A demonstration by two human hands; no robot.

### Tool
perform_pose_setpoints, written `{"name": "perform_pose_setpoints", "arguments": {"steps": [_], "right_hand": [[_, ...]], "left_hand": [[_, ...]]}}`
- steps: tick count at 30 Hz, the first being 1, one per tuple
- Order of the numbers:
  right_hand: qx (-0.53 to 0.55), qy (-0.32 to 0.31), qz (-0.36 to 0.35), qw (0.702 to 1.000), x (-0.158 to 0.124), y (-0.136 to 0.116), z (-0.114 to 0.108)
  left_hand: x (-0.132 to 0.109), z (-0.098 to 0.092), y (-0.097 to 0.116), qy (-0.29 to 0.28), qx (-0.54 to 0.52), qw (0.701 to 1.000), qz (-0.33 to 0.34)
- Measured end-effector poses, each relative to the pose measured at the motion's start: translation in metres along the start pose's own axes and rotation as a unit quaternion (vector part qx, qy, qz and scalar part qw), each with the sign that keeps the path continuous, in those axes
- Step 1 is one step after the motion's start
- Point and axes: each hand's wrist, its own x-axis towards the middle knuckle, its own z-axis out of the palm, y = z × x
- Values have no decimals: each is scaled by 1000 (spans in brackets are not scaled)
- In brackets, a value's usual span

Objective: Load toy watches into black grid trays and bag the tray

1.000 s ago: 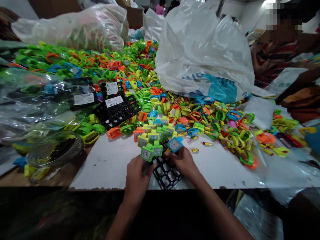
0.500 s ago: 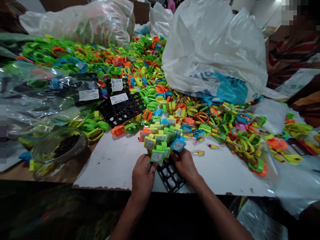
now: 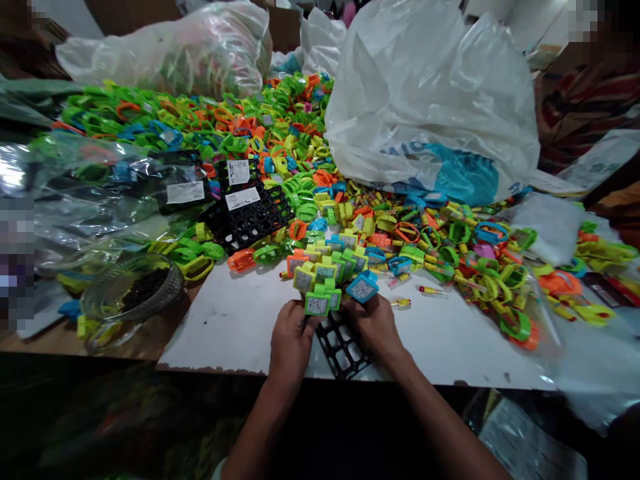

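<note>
A black grid tray [image 3: 343,352] lies in front of me on a white board. Several square-faced toy watches in green, yellow, orange and blue stand upright in its far part, and its near cells show bare. My right hand [image 3: 376,325] is closed around a blue toy watch [image 3: 363,287], tilted at the tray's right side. My left hand [image 3: 291,340] is curled at the tray's left edge, its thumb just beneath a green toy watch [image 3: 317,305]. Its fingertips are hidden, so whether it grips the watch or the tray does not show.
A big heap of toy watches [image 3: 240,123] covers the back left. Black trays with white labels [image 3: 243,199] lie at its front. A glass bowl [image 3: 133,293] with dark bits stands left. A large white plastic bag [image 3: 430,87] sits behind more watches and small yellow tubes [image 3: 433,290].
The view has shifted slightly, so everything sits a little further right. Both hands stay at the tray, and the blue toy watch remains in my right hand.
</note>
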Motion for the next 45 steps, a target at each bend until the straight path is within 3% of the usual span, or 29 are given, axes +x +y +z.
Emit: {"name": "perform_pose_setpoints", "arguments": {"steps": [6, 12, 24, 30, 34, 37, 40, 42, 44, 45], "right_hand": [[-111, -11, -68, 991, 2, -4, -2], [-251, 2, -154, 956, 1, -2, 3], [-216, -55, -107, 969, 9, -5, 0], [-147, -42, -133, 979, -2, -6, -21], [-196, 47, -156, 967, -4, 0, -64], [-287, 174, -149, 930, 5, 9, -113], [-447, 264, -109, 848, 16, 20, -155], [-537, 262, -55, 800, 24, 26, -168], [-579, 232, -20, 781, 29, 29, -170], [-583, 222, -19, 781, 31, 28, -169]], "left_hand": [[0, 0, 0, -2, 7, 1000, 0], [1, 0, 3, -6, 11, 1000, 3], [5, 3, -1, -25, 82, 996, 18], [8, -1, -4, -29, 54, 997, 49], [2, -19, 2, -47, 35, 998, 32], [-6, -41, 20, 21, 59, 998, -17], [-2, -60, 52, 168, 117, 977, -49], [13, -62, 73, 187, 145, 970, 55], [37, -56, 89, 125, 181, 954, 205], [51, -50, 95, 78, 206, 943, 248]]}}
